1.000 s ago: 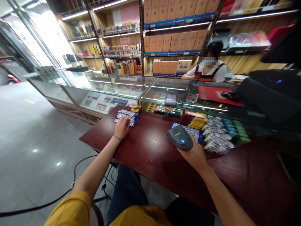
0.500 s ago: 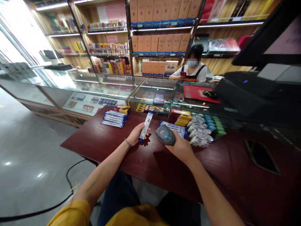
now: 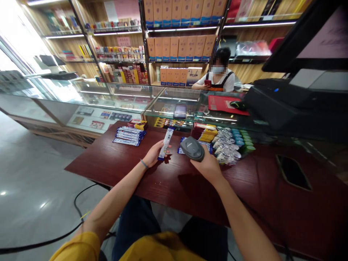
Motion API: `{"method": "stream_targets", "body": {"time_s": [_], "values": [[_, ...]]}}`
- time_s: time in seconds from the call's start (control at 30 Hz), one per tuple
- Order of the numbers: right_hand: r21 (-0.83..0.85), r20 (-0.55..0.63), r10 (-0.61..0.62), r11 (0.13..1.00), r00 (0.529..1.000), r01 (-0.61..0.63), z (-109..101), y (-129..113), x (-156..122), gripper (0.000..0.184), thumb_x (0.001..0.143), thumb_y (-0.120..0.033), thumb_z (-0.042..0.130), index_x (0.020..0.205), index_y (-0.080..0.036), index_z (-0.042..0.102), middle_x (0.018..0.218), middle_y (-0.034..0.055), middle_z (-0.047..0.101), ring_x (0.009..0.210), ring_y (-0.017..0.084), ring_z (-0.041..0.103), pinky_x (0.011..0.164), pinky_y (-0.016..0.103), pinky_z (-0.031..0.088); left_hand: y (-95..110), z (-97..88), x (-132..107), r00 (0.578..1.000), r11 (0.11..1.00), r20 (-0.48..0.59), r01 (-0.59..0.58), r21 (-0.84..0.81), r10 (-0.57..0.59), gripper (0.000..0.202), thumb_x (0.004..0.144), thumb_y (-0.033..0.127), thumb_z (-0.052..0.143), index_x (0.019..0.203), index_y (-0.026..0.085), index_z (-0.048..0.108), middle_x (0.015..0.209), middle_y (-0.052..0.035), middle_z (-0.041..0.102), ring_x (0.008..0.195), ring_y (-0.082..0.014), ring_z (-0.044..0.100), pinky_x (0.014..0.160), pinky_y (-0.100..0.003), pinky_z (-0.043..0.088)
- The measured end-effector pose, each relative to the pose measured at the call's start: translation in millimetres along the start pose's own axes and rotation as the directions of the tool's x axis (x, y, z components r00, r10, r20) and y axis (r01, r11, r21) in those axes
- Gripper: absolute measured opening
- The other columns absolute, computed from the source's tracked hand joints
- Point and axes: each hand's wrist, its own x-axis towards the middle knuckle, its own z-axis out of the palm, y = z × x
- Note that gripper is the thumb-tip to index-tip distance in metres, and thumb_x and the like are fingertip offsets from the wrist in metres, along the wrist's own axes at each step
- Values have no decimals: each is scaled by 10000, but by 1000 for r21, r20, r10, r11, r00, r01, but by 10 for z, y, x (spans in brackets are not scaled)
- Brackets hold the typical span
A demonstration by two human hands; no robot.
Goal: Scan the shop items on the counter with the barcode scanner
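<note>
Blue-and-white packet (image 3: 165,144) (writing unreadable) in left hand (image 3: 154,154), scanner (image 3: 192,148) in right hand (image 3: 208,166).

The person wears a mustard-yellow short-sleeved top, its loose left sleeve (image 3: 77,248) ending above the elbow, with more of the same yellow cloth, the shirt front (image 3: 160,248), bunched over the lap. The left hand (image 3: 155,154) and right hand (image 3: 208,167) are bare, and a thin grey-blue wristband (image 3: 144,164) circles the left wrist. Below the shirt are dark navy trousers (image 3: 133,224), probably denim.
</note>
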Motion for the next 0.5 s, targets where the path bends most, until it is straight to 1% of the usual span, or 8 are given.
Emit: {"method": "stream_targets", "body": {"time_s": [0.07, 0.1, 0.13, 0.2, 0.27, 0.33, 0.4, 0.5], "values": [[93, -99, 33, 995, 995, -24, -36, 63, 37, 465, 769, -418, 696, 1191, -279, 559, 902, 43, 756, 843, 302, 733, 640, 330, 504, -12, -10, 21, 992, 974, -7, -122, 189, 126, 460, 901, 435, 637, 1281, 177, 608, 1212, -118, 694, 873, -170, 685, 723, -278, 563], [141, -151, 54, 989, 987, -33, -60, 100, 57, 467, 773, -428, 688, 1193, -272, 555, 916, 53, 753, 843, 300, 730, 644, 336, 512, -15, -4, 33, 977, 923, 7, -203, 326, 212, 472, 903, 417, 642, 1312, 186, 607, 1264, -119, 685, 965, -194, 686, 817, -313, 566], [183, -201, 83, 982, 976, -46, -88, 137, 77, 468, 774, -438, 681, 1190, -263, 553, 911, 59, 748, 823, 296, 724, 636, 340, 514, -17, 12, 45, 954, 835, 48, -283, 472, 296, 470, 903, 388, 647, 1330, 194, 608, 1307, -115, 673, 1064, -219, 672, 918, -352, 548], [245, -283, 143, 967, 948, -73, -151, 207, 114, 466, 771, -454, 674, 1172, -248, 555, 874, 59, 732, 751, 280, 705, 606, 339, 510, -22, 81, 67, 895, 573, 211, -418, 705, 393, 443, 905, 319, 649, 1333, 210, 618, 1352, -98, 659, 1214, -250, 618, 1070, -410, 473], [286, -338, 174, 955, 925, -75, -211, 259, 141, 459, 762, -457, 676, 1147, -238, 558, 862, 58, 720, 709, 262, 684, 590, 334, 503, -44, 201, 88, 850, 310, 382, -497, 810, 363, 403, 916, 285, 639, 1314, 222, 627, 1324, -88, 676, 1228, -258, 613, 1099, -430, 449], [309, -371, 180, 949, 911, -61, -258, 287, 155, 441, 754, -453, 681, 1117, -234, 562, 886, 66, 716, 717, 256, 675, 596, 332, 502, -87, 358, 115, 825, 119, 491, -537, 835, 281, 353, 932, 281, 626, 1280, 220, 634, 1245, -87, 707, 1157, -257, 644, 1046, -421, 482], [325, -388, 185, 944, 903, -55, -289, 291, 158, 428, 746, -452, 683, 1094, -234, 561, 906, 73, 715, 736, 257, 672, 605, 335, 505, -147, 525, 153, 809, -13, 545, -556, 831, 221, 300, 943, 267, 611, 1236, 211, 642, 1176, -88, 723, 1103, -257, 656, 993, -408, 501], [339, -396, 199, 939, 896, -59, -311, 281, 156, 441, 746, -468, 678, 1101, -238, 555, 869, 59, 707, 718, 256, 667, 605, 342, 507, -242, 732, 229, 784, -126, 597, -584, 802, 169, 260, 941, 224, 599, 1197, 204, 645, 1141, -88, 723, 1084, -258, 648, 954, -398, 502]]}}
